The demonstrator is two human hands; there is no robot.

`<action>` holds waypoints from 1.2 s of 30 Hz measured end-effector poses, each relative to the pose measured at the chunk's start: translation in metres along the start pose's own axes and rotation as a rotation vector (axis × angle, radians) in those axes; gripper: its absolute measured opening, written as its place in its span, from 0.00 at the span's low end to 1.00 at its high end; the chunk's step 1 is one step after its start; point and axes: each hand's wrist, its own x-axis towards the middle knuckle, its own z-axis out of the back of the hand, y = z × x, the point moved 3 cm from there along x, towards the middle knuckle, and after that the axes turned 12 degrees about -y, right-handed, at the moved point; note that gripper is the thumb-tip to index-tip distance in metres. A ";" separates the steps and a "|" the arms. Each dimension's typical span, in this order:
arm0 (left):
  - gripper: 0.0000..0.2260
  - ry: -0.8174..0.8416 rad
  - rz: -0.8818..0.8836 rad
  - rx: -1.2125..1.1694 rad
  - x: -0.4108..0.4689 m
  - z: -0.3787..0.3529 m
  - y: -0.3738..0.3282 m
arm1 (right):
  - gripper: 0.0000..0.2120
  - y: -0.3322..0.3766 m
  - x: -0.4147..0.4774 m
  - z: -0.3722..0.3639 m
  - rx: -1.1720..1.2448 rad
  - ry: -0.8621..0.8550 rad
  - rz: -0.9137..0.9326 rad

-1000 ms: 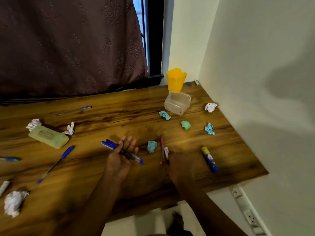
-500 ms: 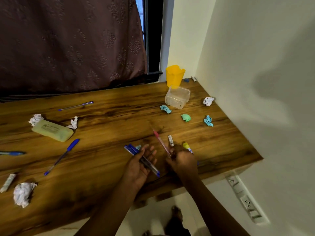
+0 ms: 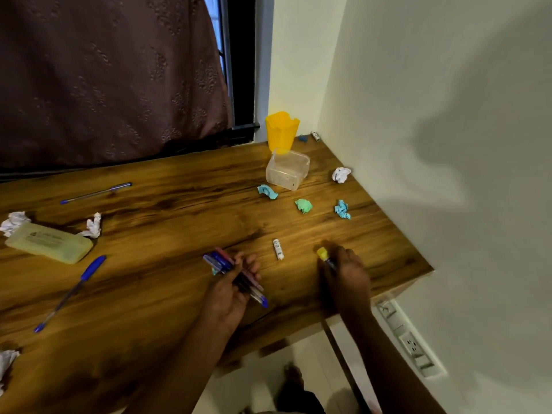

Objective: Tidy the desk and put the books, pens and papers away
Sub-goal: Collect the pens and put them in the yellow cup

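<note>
My left hand (image 3: 232, 289) holds a bundle of pens (image 3: 236, 274), blue ones and a pink one, palm up near the desk's front edge. My right hand (image 3: 348, 271) rests on the wooden desk (image 3: 167, 231) and grips a yellow-capped marker (image 3: 323, 253); most of the marker is hidden under my fingers. A small white cylinder (image 3: 278, 249) lies between my hands. Two blue pens lie to the left, one near (image 3: 70, 292), one far (image 3: 95, 192). A yellow cup (image 3: 281, 131) and a clear plastic box (image 3: 287, 169) stand at the back right.
Crumpled paper balls lie scattered: teal (image 3: 267, 191), green (image 3: 303, 205) and blue (image 3: 342, 209) ones at the right, white ones (image 3: 340, 174) (image 3: 93, 225) elsewhere. A pale green case (image 3: 49, 242) sits at the left. The wall borders the desk's right side; a socket strip (image 3: 406, 339) runs below.
The pink pen went from my right hand into the bundle in my left hand. My right hand moved right and took hold of the yellow-capped marker.
</note>
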 end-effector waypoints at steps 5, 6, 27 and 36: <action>0.09 0.067 -0.010 0.024 0.002 -0.029 0.005 | 0.13 -0.047 0.114 0.023 -0.004 -0.112 -0.304; 0.09 0.076 -0.006 0.013 0.004 -0.036 0.005 | 0.13 -0.051 0.136 0.019 -0.031 -0.071 -0.312; 0.38 -0.178 -0.343 -0.361 -0.046 0.079 -0.101 | 0.08 0.224 0.004 -0.061 0.567 0.465 0.491; 0.12 -0.320 -0.379 -0.415 -0.108 0.215 -0.178 | 0.17 0.357 -0.109 -0.157 0.256 0.482 1.182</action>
